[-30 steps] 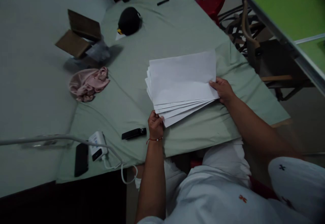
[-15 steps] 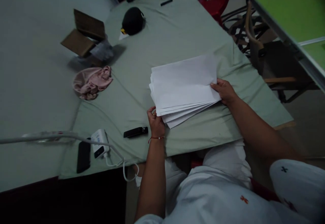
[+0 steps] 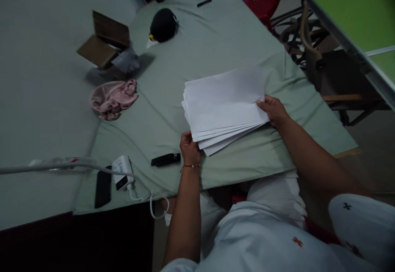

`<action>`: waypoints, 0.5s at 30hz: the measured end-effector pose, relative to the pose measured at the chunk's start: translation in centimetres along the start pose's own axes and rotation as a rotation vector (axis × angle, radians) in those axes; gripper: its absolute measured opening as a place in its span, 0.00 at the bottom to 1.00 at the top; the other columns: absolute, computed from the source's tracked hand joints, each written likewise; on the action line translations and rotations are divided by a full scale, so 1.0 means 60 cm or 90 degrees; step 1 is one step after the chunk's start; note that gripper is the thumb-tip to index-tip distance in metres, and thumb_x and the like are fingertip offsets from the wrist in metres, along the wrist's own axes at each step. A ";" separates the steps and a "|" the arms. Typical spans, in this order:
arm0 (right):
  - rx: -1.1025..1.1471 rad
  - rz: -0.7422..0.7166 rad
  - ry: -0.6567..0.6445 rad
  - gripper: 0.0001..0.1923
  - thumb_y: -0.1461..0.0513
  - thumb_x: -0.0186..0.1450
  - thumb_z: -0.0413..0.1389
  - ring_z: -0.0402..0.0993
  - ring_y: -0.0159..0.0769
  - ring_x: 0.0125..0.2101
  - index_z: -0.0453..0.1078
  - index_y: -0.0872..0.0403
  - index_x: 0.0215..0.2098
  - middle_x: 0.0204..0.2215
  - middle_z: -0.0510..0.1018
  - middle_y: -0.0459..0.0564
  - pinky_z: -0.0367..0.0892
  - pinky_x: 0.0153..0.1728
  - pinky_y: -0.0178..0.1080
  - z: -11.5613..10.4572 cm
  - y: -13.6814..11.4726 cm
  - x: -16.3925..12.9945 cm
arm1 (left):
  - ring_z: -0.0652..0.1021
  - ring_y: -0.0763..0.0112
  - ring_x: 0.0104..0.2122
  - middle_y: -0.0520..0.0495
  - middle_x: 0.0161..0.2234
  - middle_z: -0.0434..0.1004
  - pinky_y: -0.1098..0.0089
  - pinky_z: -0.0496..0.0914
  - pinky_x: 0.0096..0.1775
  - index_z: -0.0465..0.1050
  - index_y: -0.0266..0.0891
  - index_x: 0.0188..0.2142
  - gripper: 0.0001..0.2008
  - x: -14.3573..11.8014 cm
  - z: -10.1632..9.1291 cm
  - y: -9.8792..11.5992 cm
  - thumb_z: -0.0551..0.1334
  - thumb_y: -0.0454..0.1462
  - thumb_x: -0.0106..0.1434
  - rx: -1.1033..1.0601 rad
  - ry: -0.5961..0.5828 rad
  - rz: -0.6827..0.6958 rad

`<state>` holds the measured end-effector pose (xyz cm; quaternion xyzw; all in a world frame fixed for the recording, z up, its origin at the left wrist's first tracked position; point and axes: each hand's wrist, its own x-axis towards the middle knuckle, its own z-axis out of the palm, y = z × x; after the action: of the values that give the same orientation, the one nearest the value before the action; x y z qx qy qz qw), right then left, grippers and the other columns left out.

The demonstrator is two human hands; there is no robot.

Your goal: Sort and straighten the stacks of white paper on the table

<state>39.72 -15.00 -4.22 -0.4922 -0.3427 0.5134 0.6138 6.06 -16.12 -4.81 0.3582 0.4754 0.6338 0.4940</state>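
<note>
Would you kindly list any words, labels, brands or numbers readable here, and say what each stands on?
No text can be read.
Stack of white paper, held by left hand and right hand: the sheets look blank.
White charger: a bluish label, too blurred to read.
White shirt: small cross motifs, not lettering.

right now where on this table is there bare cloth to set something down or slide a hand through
Bare green cloth lies between the black cap and the paper stack, and between the pink fabric and the stack. It is crowded at the near left corner: power bank, phone, white cable, black clip beside the left hand.
</note>
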 end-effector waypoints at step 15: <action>-0.010 -0.005 -0.020 0.22 0.50 0.50 0.72 0.74 0.35 0.26 0.75 0.54 0.35 0.28 0.82 0.46 0.70 0.29 0.37 0.001 0.004 -0.001 | 0.71 0.78 0.26 0.57 0.23 0.70 0.75 0.67 0.33 0.70 0.38 0.25 0.24 0.010 -0.010 -0.016 0.80 0.49 0.45 0.001 0.001 -0.024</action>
<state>39.58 -15.03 -4.44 -0.4872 -0.3585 0.5161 0.6065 5.66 -15.65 -5.93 0.3492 0.4828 0.6243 0.5051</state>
